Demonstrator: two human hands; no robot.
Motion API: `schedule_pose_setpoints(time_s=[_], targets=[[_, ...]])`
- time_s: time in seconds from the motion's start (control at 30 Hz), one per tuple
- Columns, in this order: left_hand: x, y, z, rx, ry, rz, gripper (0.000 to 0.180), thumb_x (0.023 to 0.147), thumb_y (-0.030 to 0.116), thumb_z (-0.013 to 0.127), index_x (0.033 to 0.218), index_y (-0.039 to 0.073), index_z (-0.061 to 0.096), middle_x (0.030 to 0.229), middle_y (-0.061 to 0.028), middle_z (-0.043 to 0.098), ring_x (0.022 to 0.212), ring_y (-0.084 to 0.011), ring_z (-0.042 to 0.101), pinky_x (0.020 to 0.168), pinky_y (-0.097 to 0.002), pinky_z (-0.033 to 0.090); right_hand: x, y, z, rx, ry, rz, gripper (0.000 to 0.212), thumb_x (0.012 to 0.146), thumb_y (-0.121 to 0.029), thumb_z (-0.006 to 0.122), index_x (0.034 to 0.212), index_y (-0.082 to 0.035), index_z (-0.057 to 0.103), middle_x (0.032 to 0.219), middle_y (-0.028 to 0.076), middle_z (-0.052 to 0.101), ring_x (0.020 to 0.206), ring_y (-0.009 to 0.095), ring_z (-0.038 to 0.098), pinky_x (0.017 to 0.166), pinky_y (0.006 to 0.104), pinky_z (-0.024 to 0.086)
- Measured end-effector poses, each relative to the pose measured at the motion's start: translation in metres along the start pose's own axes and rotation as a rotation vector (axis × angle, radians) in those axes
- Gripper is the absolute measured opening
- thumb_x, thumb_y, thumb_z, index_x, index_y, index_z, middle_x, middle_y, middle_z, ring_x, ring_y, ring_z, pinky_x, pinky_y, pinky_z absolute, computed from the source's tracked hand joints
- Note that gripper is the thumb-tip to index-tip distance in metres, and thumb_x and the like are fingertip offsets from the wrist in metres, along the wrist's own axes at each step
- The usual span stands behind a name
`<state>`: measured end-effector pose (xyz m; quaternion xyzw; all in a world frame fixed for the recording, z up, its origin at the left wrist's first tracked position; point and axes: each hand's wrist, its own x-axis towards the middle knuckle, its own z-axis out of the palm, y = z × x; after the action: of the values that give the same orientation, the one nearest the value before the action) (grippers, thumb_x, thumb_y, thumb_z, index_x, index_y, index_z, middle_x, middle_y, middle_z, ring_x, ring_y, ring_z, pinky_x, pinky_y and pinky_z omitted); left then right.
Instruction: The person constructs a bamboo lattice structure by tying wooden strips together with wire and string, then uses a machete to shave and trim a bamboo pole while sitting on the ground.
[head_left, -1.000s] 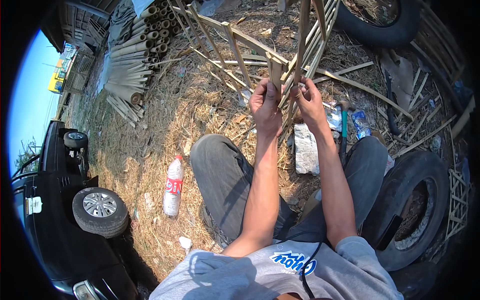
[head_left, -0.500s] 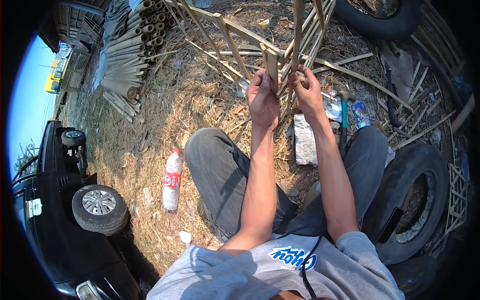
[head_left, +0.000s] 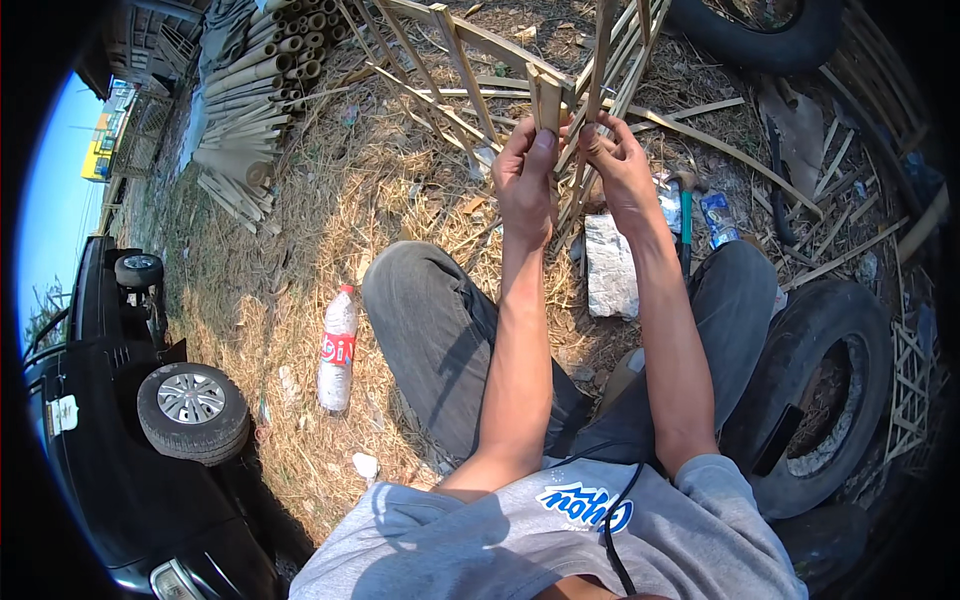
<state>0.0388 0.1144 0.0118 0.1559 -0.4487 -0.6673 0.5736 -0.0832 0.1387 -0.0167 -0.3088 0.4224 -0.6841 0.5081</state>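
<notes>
Closest in, a grey shirt [head_left: 440,540] and two dark trouser legs [head_left: 430,330] spread apart, with both bare forearms reaching up between the knees. Near the right knee lie a pale stone block [head_left: 610,270] and, just beyond its right side, a hammer [head_left: 686,215] with a green handle; a plastic bottle [head_left: 338,350] with a red label lies well to the left of the legs. Past the knees, the left hand [head_left: 525,190] is closed around the lower end of a short slat [head_left: 548,100], thumb flat on its near face, the fingers curled in from the left. The right hand [head_left: 620,175] is just beside it, thumb and fingers seemingly pinched on a long strip [head_left: 602,60], though how its fingers sit behind is hidden. The short slat rises straight up from the left hand, its long axis pointing away from the body; the long strip runs nearly alongside it, a narrow gap to the right, leaning slightly right toward its upper end. The left hand is nearer the short slat, the right hand nearer the long strip. Behind both, a slatted frame [head_left: 500,48] slants from upper left down toward the short slat's top. Farther off are stacked bamboo poles [head_left: 250,80] at upper left and a tyre [head_left: 760,62] at upper right.
</notes>
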Motion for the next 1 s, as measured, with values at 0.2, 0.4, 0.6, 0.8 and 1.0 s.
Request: schedule_pose_setpoints(time_s=[0.2, 0.4, 0.6, 0.8, 1.0], targets=[[-0.001, 0.0, 0.006, 0.266, 0.12, 0.021, 0.034, 0.098, 0.03, 0.065, 0.116, 0.001, 0.067, 0.096, 0.0, 0.067, 0.087, -0.0045, 0.056, 0.077, -0.0209, 0.042, -0.001, -0.002, -0.002, 0.059, -0.012, 0.023, 0.074, 0.084, -0.042, 0.079, 0.135, 0.001, 0.046, 0.105, 0.012, 0.072, 0.101, 0.013, 0.062, 0.092, 0.0304, 0.042], [0.003, 0.007, 0.005, 0.216, 0.03, 0.036, 0.047, 0.1, 0.04, 0.059, 0.12, -0.002, 0.064, 0.101, -0.004, 0.069, 0.091, -0.0081, 0.061, 0.083, -0.0236, 0.046, 0.0, -0.009, -0.006, 0.077, -0.059, 0.043, 0.078, 0.084, -0.038, 0.081, 0.139, 0.003, 0.042, 0.11, 0.013, 0.07, 0.104, 0.015, 0.063, 0.096, 0.0324, 0.042], [0.007, 0.016, 0.015, 0.396, 0.034, 0.105, 0.066, 0.101, 0.056, 0.04, 0.127, -0.003, 0.058, 0.115, -0.0112, 0.066, 0.107, -0.0183, 0.059, 0.089, -0.0342, 0.041, -0.001, -0.02, -0.014, 0.082, -0.022, 0.065, 0.103, 0.076, -0.04, 0.087, 0.147, 0.008, 0.029, 0.135, 0.024, 0.053, 0.124, 0.024, 0.054, 0.107, 0.0335, 0.038], [0.011, 0.018, -0.003, 0.428, 0.133, 0.147, 0.058, 0.101, 0.051, 0.046, 0.12, -0.001, 0.062, 0.111, -0.0102, 0.065, 0.105, -0.0178, 0.058, 0.091, -0.032, 0.038, 0.002, -0.043, -0.029, -0.127, 0.169, 0.058, 0.104, 0.086, -0.075, 0.055, 0.147, 0.007, 0.033, 0.144, 0.023, 0.045, 0.135, 0.031, 0.044, 0.114, 0.0426, 0.029], [0.015, 0.021, -0.003, 0.332, 0.188, 0.057, 0.06, 0.102, 0.052, 0.042, 0.126, 0.0, 0.06, 0.115, -0.0107, 0.065, 0.108, -0.0187, 0.059, 0.093, -0.0329, 0.04, 0.002, -0.058, -0.045, 0.017, 0.334, -0.077, 0.078, 0.09, -0.059, 0.064, 0.138, 0.0, 0.049, 0.128, 0.015, 0.06, 0.119, 0.022, 0.056, 0.103, 0.038, 0.037]])
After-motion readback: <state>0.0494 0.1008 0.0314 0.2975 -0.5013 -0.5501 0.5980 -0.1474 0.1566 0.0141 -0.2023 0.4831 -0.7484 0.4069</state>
